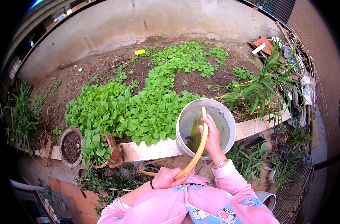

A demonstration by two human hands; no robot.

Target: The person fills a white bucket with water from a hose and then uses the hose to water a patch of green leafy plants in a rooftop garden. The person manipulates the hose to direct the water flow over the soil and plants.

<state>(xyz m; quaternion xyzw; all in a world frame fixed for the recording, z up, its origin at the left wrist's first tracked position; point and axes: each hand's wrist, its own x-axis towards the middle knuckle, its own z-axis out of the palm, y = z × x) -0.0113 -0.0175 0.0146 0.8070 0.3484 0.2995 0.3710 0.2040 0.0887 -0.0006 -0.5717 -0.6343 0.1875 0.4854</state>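
A yellow hose (196, 161) runs from my left hand up to my right hand and ends over a whitish bucket (234, 126). My left hand (167, 178) is closed around the hose near my chest. My right hand (212, 137) grips it close to its tip, above the bucket's mouth. Murky greenish water (190, 131) stands in the bucket, with a yellowish reflection or shape in it. Whether water is running from the hose tip cannot be told. More of the hose loops below the tiled ledge (147, 151), on which the bucket seems to rest.
Leafy green seedlings (156, 103) fill much of the soil bed before a concrete wall (158, 22). At left stand a soil-filled pot (71, 148) and a terracotta pot (115, 154) with leaves. Long-leaved plants (259, 86) and piled scrap wood (296, 70) are at right.
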